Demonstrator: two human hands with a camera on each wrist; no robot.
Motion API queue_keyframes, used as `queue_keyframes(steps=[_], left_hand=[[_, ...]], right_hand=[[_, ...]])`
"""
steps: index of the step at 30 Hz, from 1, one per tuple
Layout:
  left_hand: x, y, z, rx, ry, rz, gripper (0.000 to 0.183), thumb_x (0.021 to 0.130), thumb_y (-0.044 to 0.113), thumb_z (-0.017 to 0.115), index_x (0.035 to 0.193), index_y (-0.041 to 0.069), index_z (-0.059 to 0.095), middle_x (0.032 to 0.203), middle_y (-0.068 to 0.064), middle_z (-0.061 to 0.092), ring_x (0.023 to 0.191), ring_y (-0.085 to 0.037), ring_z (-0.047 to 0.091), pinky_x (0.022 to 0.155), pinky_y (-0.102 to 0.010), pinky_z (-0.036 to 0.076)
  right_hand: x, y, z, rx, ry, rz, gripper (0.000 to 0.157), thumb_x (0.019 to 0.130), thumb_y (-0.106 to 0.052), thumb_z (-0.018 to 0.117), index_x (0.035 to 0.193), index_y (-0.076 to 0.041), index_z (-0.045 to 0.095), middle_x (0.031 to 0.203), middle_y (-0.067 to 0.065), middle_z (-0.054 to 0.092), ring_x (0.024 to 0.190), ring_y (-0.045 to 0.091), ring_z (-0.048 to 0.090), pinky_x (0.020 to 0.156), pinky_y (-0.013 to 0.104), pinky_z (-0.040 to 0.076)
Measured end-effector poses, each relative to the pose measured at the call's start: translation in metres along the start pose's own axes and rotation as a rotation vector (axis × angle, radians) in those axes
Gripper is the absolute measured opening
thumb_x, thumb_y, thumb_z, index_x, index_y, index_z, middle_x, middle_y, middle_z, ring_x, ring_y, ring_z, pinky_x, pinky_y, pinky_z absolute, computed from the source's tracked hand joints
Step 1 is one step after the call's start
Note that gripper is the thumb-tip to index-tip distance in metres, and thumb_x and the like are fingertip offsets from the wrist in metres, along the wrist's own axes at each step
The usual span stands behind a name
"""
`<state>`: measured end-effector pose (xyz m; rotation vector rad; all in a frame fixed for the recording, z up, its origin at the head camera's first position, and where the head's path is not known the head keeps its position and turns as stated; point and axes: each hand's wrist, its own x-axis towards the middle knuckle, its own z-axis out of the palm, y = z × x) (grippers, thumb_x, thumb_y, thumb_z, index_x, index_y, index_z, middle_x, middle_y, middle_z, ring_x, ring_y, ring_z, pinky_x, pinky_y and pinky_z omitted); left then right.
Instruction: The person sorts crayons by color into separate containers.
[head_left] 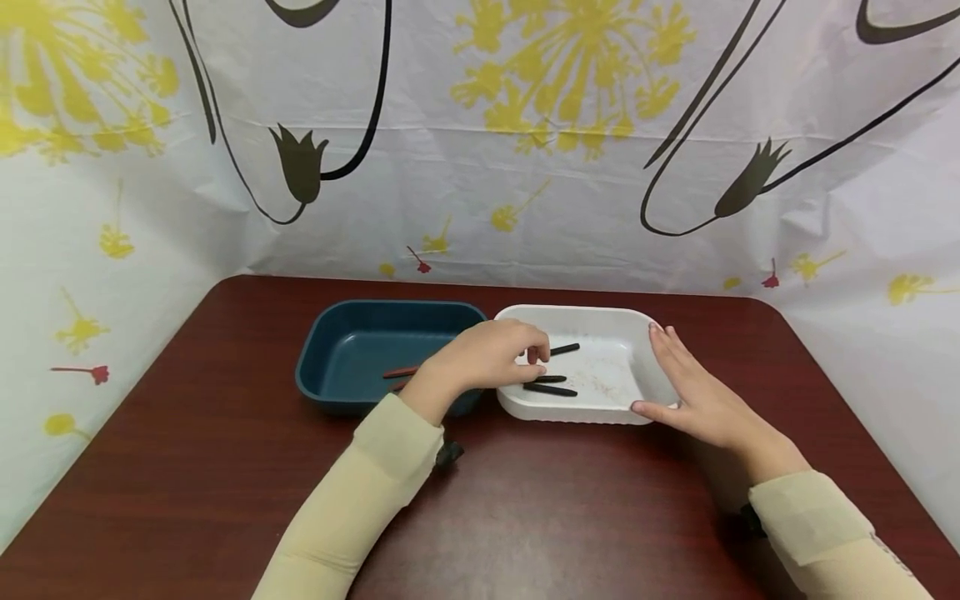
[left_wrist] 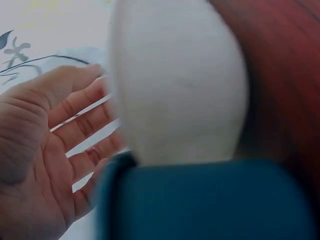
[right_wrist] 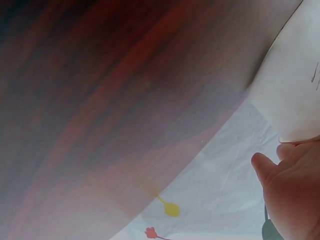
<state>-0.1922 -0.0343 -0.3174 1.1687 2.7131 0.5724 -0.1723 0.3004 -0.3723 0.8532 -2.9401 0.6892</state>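
Note:
My left hand [head_left: 491, 354] hovers over the left end of a white container [head_left: 585, 412], its fingers loosely bent and spread with nothing between them in the left wrist view. Close to its fingertips, three slim black crayon-like sticks [head_left: 551, 389] lie on the white container's floor. My right hand [head_left: 705, 400] rests at that container's right end, thumb and fingers straight against the rim. To the left stands a dark blue container [head_left: 322, 404], partly behind my left wrist. In it are two reddish-brown sticks [head_left: 401, 372], partly covered by my left arm.
Both containers stand side by side near the back of the dark red-brown table [head_left: 525, 517]. Faint brownish specks mark the white container's floor. A white sheet with printed flowers [head_left: 420, 192] hangs behind the table and along its sides.

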Motion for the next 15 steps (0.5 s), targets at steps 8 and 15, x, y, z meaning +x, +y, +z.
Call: queue_keyframes(steps=[8,15], left_hand=[[-0.034,0.008,-0.019,0.085,0.032,-0.027,0.022,0.098,0.034,0.063,0.112,0.019,0.07,0.114,0.004,0.067,0.103,-0.014,0.059,0.092,-0.03,0.051],[-0.077,-0.018,-0.032,0.142,0.158,-0.097,0.028,0.095,0.034,0.066,0.117,0.018,0.069,0.128,0.001,0.063,0.124,-0.02,0.05,0.095,-0.043,0.051]], right_hand=[[0.0,-0.001,0.001,0.024,-0.024,0.038,0.105,0.088,-0.041,0.072,0.16,-0.008,0.004,0.169,0.011,0.001,0.156,0.026,-0.008,0.118,0.068,0.011],[-0.003,-0.007,-0.005,-0.042,0.007,-0.001,0.096,0.092,-0.039,0.067,0.161,-0.015,0.006,0.169,0.006,0.001,0.156,0.025,-0.008,0.107,0.08,0.016]])
